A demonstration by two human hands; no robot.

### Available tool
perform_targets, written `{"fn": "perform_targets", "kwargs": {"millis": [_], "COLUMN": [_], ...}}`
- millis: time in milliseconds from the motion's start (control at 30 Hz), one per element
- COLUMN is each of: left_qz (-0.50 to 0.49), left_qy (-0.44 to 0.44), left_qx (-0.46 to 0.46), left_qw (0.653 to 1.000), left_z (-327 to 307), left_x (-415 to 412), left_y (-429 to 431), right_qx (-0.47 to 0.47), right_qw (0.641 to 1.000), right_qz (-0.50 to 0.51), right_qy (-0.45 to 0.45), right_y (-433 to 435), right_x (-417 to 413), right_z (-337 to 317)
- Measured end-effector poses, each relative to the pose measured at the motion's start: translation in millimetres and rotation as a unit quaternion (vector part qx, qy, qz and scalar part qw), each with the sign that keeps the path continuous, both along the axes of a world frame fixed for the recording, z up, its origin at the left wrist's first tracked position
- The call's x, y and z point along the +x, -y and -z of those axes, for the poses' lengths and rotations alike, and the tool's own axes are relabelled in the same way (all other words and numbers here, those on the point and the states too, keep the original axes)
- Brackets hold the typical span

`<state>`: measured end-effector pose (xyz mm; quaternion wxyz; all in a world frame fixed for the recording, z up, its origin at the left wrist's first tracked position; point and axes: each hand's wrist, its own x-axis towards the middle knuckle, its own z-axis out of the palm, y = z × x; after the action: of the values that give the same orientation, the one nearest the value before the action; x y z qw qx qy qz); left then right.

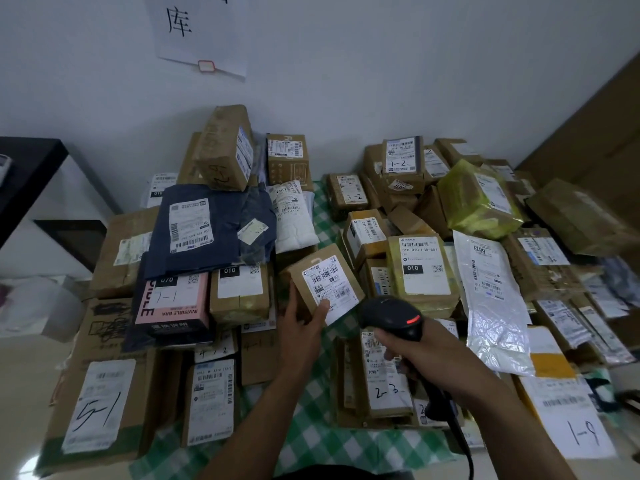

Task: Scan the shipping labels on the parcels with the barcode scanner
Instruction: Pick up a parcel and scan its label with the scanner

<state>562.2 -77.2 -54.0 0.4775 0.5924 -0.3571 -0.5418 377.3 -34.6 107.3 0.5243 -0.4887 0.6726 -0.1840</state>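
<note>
left hand (304,320) grasps the small brown box (311,271) at its lower corner, thumb lying on the shipping label (330,285). right hand (415,348) clenches the barcode scanner (391,315) handle, red light lit. recommended: keep the thumb clear of the barcodes and aim at those beyond the thumb tip. the yellow-taped parcel (420,271), just past the right fingers, risks a stray read.

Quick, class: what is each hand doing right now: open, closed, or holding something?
Left hand: holds the small labelled box.
Right hand: grips the barcode scanner.
</note>
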Motion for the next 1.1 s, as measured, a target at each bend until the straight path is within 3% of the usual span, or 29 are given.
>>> {"fn": "perform_targets", "kwargs": {"millis": [300,467,700,900,1100], "left_qz": [0.025,-0.008,0.007,0.089,0.128], "left_qy": [-0.054,-0.022,0.030,0.089,0.087], "left_qx": [-0.045,-0.086,-0.089,-0.070,0.017], "left_qw": [0.997,0.996,0.996,0.990,0.988], "left_z": [-66,-96,-113,-88,-29], "left_x": [-27,-42,-47,-56,-70], "left_y": [56,134,241,309,376], "right_qx": [-0.049,-0.054,-0.072,-0.046,0.023], "right_qw": [0.989,0.971,0.955,0.964,0.956], "right_qz": [0.065,0.117,0.105,0.114,0.150], "right_qy": [0.119,0.203,0.268,0.237,0.250], "right_y": [58,119,212,276,313], "right_x": [-6,1,4,-17,-38], "right_z": [-34,-55,-74,-39,12]}}
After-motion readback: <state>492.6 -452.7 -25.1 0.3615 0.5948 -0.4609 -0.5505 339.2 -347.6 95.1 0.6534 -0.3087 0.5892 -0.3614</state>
